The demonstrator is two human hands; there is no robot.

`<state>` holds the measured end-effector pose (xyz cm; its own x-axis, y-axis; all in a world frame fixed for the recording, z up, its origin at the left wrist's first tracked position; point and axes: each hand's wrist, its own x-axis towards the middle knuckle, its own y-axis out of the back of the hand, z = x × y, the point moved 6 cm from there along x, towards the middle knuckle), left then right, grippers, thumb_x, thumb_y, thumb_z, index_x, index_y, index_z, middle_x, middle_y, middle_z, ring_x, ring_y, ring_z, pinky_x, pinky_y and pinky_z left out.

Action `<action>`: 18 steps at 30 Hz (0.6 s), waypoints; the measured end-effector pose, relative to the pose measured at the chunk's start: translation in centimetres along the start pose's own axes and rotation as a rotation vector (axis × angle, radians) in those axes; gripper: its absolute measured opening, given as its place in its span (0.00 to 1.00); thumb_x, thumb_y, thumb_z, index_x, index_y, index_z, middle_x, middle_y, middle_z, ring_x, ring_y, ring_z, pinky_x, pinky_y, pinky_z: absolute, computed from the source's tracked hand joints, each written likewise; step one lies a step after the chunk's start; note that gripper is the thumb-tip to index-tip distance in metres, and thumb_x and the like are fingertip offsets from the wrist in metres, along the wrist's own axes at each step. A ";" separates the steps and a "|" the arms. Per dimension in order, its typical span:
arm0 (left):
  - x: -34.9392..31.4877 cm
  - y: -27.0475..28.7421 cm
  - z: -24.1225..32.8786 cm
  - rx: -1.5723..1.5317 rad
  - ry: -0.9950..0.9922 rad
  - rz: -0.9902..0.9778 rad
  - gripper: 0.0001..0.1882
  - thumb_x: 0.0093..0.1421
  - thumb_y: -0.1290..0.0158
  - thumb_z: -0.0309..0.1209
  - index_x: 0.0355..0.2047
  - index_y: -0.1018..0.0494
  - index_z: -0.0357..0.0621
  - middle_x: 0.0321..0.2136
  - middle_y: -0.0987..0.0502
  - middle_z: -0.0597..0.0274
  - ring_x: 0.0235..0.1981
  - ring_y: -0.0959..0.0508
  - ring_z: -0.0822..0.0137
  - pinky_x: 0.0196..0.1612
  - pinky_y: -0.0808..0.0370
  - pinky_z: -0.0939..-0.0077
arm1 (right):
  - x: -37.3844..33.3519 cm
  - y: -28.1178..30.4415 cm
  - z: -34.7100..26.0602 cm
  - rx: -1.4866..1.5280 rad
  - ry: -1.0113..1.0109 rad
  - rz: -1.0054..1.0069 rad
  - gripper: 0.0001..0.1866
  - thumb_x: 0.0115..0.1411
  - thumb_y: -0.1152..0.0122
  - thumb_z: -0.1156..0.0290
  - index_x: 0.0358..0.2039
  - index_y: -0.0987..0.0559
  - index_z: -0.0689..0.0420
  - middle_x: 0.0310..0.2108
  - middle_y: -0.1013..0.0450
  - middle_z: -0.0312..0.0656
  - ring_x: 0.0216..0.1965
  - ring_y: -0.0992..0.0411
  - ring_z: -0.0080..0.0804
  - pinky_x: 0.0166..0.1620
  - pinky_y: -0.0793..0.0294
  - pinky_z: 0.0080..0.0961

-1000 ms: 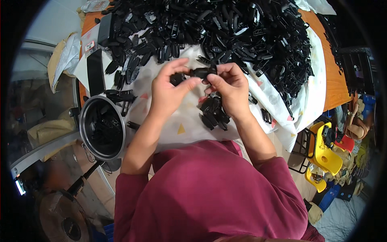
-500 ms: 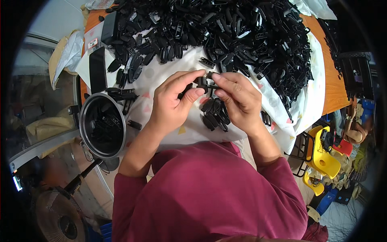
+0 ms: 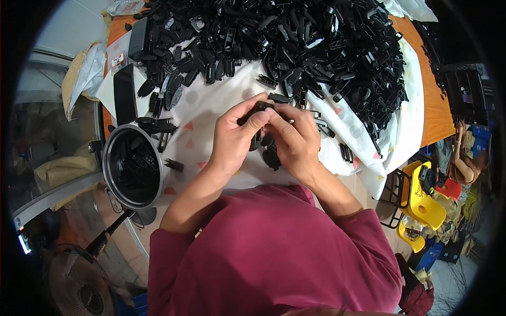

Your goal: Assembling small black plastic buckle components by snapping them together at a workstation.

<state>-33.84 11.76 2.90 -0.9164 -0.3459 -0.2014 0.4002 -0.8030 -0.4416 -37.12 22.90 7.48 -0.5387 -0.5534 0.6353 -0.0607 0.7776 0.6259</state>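
Observation:
My left hand (image 3: 234,134) and my right hand (image 3: 299,139) meet over the cloth-covered table. Between their fingertips is a small black plastic part (image 3: 259,107), mostly hidden by thumbs and fingers. The left thumb and forefinger pinch it from the left, and the right fingers press on its right side. Under the right hand lie several black parts (image 3: 271,158), partly covered. A single dark oblong piece (image 3: 279,98) sits just beyond the fingertips, and a slotted black part (image 3: 267,81) rests farther off.
A large heap of black plastic parts (image 3: 300,47) fills the table's far side. At left stands a round metal-rimmed pot (image 3: 107,166) holding black parts, near a flat black slab (image 3: 125,95). A fan (image 3: 81,287) is lower left; yellow chairs (image 3: 431,210) and another person (image 3: 465,166) are at right.
My hands have drawn closer together, the right one moving left against the left one. The black part is now more covered by my fingers.

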 end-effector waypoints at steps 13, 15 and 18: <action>-8.1 12.8 9.4 1.362 -0.357 0.623 0.12 0.54 0.47 0.31 0.38 0.27 0.40 0.35 0.25 0.57 0.34 0.25 0.63 0.37 0.29 0.75 | -2.9 -1.3 5.7 0.182 -0.568 -0.416 0.07 0.49 0.42 0.74 0.32 0.23 0.57 0.28 0.27 0.43 0.29 0.29 0.34 0.34 0.31 0.25; -8.8 15.4 11.2 1.599 -0.311 0.769 0.13 0.53 0.47 0.33 0.38 0.27 0.41 0.36 0.25 0.56 0.35 0.25 0.60 0.38 0.29 0.73 | -3.0 -0.5 8.3 -0.138 -0.501 -0.336 0.08 0.48 0.44 0.76 0.31 0.22 0.55 0.28 0.28 0.43 0.32 0.30 0.36 0.35 0.31 0.28; -7.7 15.8 11.2 1.766 -0.333 0.750 0.15 0.51 0.45 0.36 0.38 0.27 0.44 0.36 0.25 0.55 0.36 0.26 0.57 0.41 0.31 0.71 | -1.5 -0.5 8.8 -0.320 -0.296 -0.392 0.11 0.45 0.46 0.77 0.30 0.21 0.52 0.31 0.30 0.42 0.34 0.32 0.36 0.36 0.31 0.29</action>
<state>-20.57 -3.70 7.26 -0.6410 -0.6880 0.3401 0.3849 0.0952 0.9180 -43.64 26.00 2.26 -0.7420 -0.6386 0.2039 -0.0706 0.3769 0.9236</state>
